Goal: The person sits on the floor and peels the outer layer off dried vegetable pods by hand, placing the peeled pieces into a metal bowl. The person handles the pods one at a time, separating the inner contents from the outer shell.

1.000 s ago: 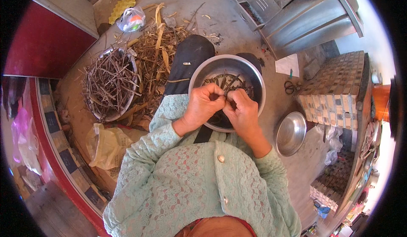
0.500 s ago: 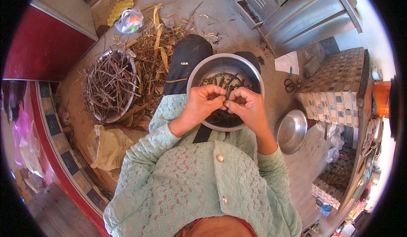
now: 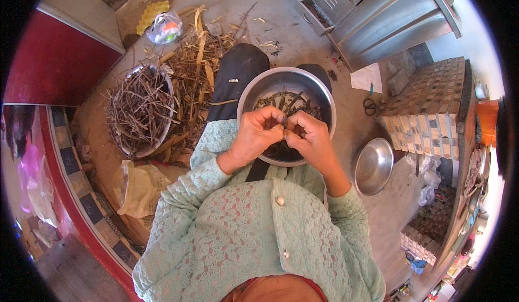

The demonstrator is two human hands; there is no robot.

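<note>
the left hand (image 3: 252, 134) and the right hand (image 3: 310, 135) meet, and their grip is pinching one small dark piece (image 3: 285, 120) over the steel bowl (image 3: 287, 77). inside this bowl lie other dark stalks (image 3: 292, 100). left of the bowl is a heap of dry sticks (image 3: 139, 111); right of it, a shiny basin (image 3: 374, 168).

Metal cabinet (image 3: 389, 26): is being shown at the upper right.
Tiled block (image 3: 424, 113): is being faced with small beige and dark squares.
Metal basin (image 3: 374, 167): is being supported by the floor near the tiled block.
White sheet (image 3: 366, 79): is being shown flat, with dark loops (image 3: 370, 106), possibly scissors handles, being seen near it.
Clear bag (image 3: 165, 27): is being shown beside a yellow wavy-edged piece (image 3: 153, 15).
Pale sack (image 3: 138, 188): is being seen crumpled at the left.
Red panel (image 3: 59, 59): is being cropped at the left.
</note>
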